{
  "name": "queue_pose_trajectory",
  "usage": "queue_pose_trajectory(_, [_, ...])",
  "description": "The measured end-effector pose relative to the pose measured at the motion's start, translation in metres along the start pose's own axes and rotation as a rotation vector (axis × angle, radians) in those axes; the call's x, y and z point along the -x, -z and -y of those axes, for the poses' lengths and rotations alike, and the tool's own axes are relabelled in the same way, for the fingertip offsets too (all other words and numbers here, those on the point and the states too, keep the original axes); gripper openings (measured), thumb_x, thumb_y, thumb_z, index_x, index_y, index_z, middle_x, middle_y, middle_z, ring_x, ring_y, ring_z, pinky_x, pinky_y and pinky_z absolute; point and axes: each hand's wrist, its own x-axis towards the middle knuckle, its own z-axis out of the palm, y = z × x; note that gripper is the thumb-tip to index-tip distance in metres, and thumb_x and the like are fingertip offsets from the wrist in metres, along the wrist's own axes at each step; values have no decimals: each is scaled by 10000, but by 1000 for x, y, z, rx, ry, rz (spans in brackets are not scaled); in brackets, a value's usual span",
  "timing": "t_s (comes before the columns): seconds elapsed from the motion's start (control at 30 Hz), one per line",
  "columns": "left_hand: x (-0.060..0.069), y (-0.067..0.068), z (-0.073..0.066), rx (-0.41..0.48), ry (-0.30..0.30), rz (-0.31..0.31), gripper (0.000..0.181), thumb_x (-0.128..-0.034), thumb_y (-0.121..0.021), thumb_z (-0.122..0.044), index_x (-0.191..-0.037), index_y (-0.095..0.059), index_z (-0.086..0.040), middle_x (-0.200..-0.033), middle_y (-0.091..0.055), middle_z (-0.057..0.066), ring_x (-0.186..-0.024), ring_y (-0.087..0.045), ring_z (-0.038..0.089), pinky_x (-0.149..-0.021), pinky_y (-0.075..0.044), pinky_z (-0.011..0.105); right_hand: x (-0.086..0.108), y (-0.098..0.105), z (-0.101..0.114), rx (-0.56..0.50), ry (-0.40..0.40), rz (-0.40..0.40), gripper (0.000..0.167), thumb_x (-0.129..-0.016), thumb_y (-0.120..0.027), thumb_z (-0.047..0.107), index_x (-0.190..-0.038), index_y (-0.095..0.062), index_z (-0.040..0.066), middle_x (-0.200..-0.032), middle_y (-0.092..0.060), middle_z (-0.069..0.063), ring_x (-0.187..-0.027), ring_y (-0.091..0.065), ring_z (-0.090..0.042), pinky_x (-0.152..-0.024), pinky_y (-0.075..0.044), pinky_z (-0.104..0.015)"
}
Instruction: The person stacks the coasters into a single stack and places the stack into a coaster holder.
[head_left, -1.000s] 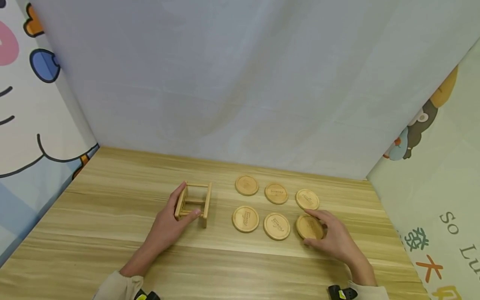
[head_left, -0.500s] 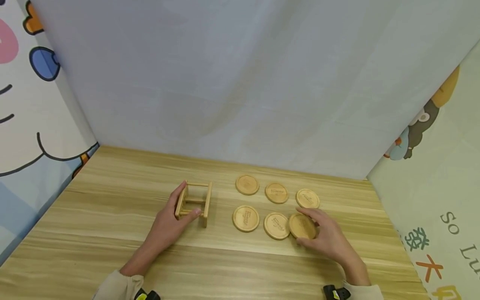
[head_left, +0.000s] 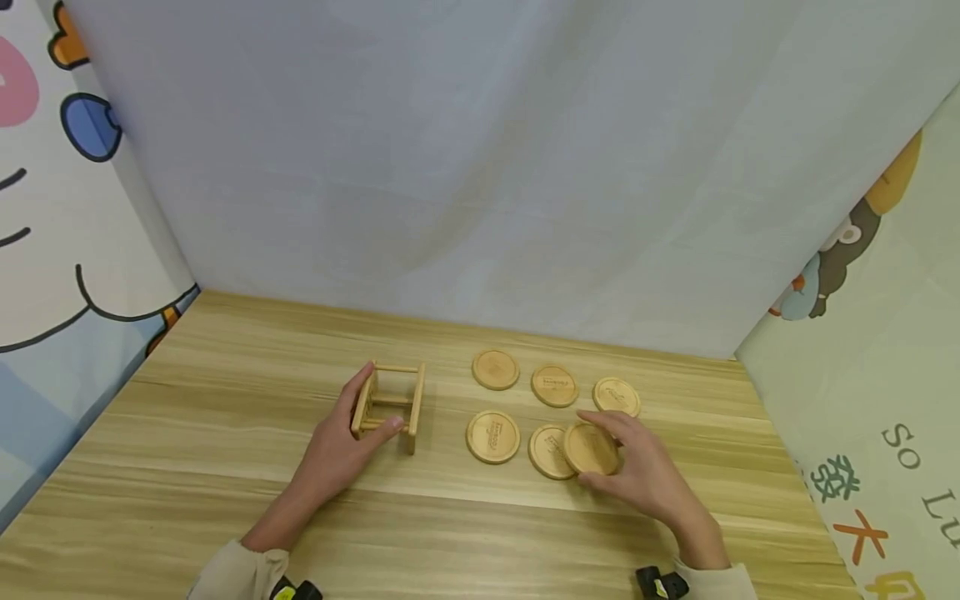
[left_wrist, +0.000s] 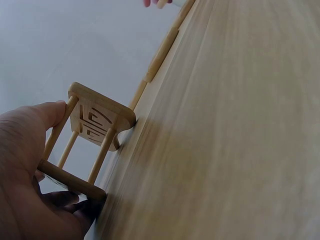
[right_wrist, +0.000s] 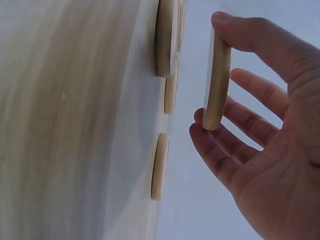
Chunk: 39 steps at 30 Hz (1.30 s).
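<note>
In the head view, my left hand (head_left: 336,446) grips a small wooden coaster rack (head_left: 388,410) standing on the table. The left wrist view shows the rack (left_wrist: 97,120) has cut-out side panels joined by dowels, with the thumb against one dowel. My right hand (head_left: 645,467) pinches a round wooden coaster (head_left: 591,449) between thumb and fingers. In the right wrist view that coaster (right_wrist: 218,80) is held off the table, apart from the others. From above it overlaps the edge of an engraved coaster (head_left: 549,452) lying flat.
More round coasters lie flat: a front-left one (head_left: 492,437), and a back row of a left one (head_left: 495,369), a middle one (head_left: 554,385) and a right one (head_left: 617,397). The wooden table (head_left: 300,350) meets a pale cloth backdrop (head_left: 465,167) behind.
My right hand has lifted the front-right coaster and carried it left, over the edge of the neighbouring coaster. The left hand and the rack have stayed in place.
</note>
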Motion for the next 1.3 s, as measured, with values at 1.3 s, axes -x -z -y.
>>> queue_pose_trajectory(1.3, [-1,0,0,3,-7,-4,917,-1088,-742,-414,-1799,-184,-258,-1741,-371,284,-1490,-503,549,-1108,-473,725,-17,-18,14,0,35,54,857,-739,-1043,79,-1513,-673,71,-1425,-719,-107,-1312,-678,-358,-1115,-529,-589])
